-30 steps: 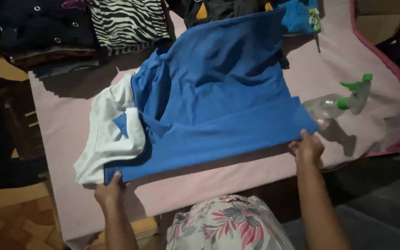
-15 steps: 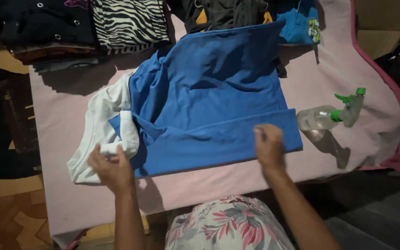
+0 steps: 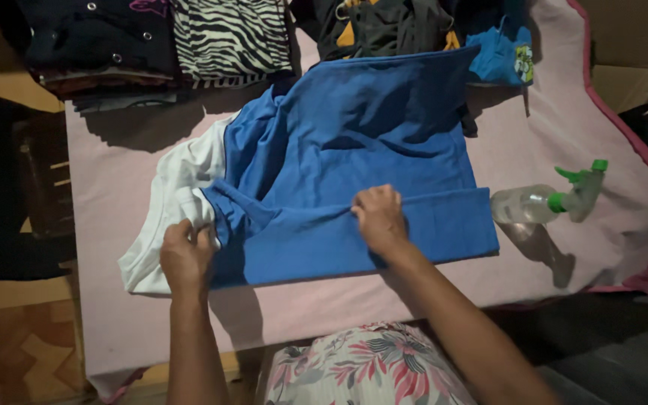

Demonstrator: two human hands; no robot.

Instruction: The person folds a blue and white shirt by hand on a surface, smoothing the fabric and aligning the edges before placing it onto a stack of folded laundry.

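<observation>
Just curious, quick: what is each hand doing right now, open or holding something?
Left hand: closed, gripping the white sleeve of the blue shirt.
Right hand: fingers curled, pressing on the blue shirt's fold; a grip cannot be told.

Blue shirt [image 3: 361,142]: plain, solid blue, lies flat on pink cloth, approx. centre. Near hem folded up in a band across the front; band runs from the left fold to the right edge, just beside a spray bottle. Fabric rumpled w/ creases at left, smoother at right. Far edge reaches the clothes piles at the back. White part [image 3: 174,195] sticks out at left side, spread flat, partly tucked under the blue; sleeve or lining, can't tell.
</observation>
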